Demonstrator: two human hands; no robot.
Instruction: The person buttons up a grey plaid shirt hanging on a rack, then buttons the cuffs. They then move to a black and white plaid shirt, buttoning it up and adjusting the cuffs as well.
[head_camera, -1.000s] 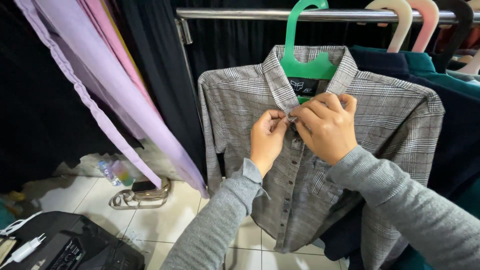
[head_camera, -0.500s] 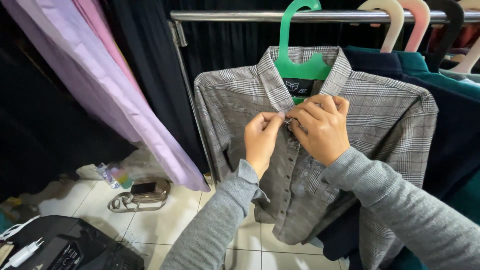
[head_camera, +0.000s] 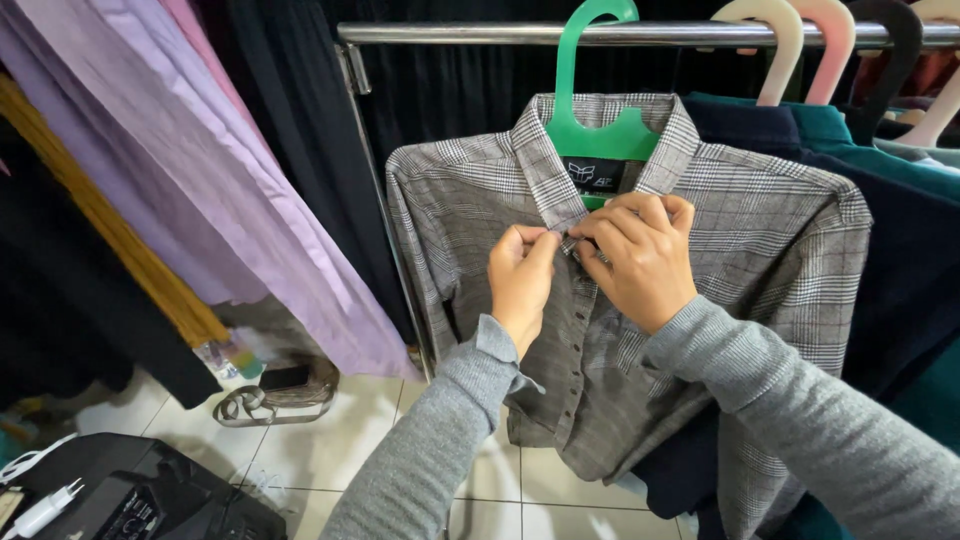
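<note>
The grey checked shirt (head_camera: 700, 250) hangs on a green hanger (head_camera: 595, 110) from the metal rail, facing me, its collar open and the lower placket buttoned.

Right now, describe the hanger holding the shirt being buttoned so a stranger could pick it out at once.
Find the metal rail across the top. Several hangers hook over it; take the leftmost, the green hanger, inside the collar of the grey checked shirt that the left hand and right hand pinch near the collar. It alone is green; its neighbours are cream, pink and black.
</note>
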